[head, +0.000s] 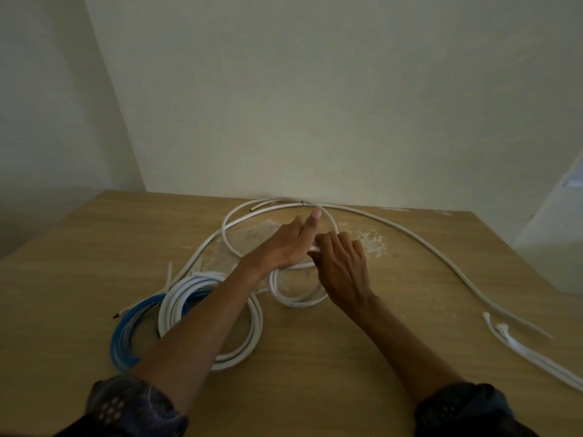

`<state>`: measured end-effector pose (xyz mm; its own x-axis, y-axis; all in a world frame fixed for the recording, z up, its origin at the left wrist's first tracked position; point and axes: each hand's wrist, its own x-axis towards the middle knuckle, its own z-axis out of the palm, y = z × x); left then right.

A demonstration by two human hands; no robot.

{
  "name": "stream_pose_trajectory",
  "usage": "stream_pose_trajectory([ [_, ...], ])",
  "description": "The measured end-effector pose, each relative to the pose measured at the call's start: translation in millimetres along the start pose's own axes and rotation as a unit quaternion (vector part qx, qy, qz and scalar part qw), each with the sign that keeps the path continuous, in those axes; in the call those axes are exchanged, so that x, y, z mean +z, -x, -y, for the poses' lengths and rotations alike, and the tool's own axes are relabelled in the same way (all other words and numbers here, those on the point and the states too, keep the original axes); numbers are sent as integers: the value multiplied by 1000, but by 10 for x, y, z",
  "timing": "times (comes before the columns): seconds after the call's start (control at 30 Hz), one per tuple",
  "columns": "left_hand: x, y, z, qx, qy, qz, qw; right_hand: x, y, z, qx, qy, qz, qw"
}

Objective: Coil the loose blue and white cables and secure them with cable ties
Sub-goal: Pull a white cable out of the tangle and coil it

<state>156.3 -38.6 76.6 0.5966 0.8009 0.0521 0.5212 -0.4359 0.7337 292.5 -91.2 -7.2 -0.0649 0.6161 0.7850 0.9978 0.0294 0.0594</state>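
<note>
White loose cable (410, 234) snakes over the wooden desk (315, 389); the right hand (344, 266) pinches it in curled fingers; the left hand (290, 244) lies alongside, fingers straight. Nearer left lie a white coil (257, 326) and a blue coil (121, 339); cable ties (517, 345) lie far right.

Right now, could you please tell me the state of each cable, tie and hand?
Blue coil: coiled, flat on table.
Large white coil: coiled, overlapping blue coil.
Small white coil: partly wound, under the hands.
Loose cable: uncoiled, snaking right.
Ties: lying unused.
Left hand: fingers extended.
Right hand: pinching loose cable.
</note>
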Motion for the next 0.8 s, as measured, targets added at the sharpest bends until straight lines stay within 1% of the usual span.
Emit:
stream_pose_trajectory([
  [0.07, 64, -50, 26, 14, -21, -44, 999, 43, 63, -80, 9, 1, 6, 1000],
  [0.2, 159, -73, 52, 50, -112, -108, 987, 117, 112, -174, 21, -24, -4, 999],
  [0.27, 202, -17, 138, 34, -136, -152, 978, 133, 118, -201, 42, -21, -9, 999],
  [0.33, 257, 88, 259, -4, -116, -184, 976, 129, 118, -225, 77, -9, -11, 997],
  [0.43, 341, 180, 281, -62, -11, -179, 982, 152, 109, -176, 95, -8, 6, 995],
  [0.47, 361, 163, 284, -64, 20, -180, 981, 159, 106, -160, 102, -13, 16, 995],
  [0.53, 363, 122, 271, -59, 45, -191, 979, 153, 134, -159, 113, -22, 25, 993],
  [0.63, 390, 58, 261, -32, 19, -200, 979, 85, 194, -198, 122, -43, 18, 991],
  [0.73, 441, 45, 179, 18, -27, -174, 984, -40, 122, -129, 79, -87, -3, 993],
  [0.8, 460, 6, 157, 32, -49, -163, 985, -131, 49, -82, 66, -77, 22, 995],
])
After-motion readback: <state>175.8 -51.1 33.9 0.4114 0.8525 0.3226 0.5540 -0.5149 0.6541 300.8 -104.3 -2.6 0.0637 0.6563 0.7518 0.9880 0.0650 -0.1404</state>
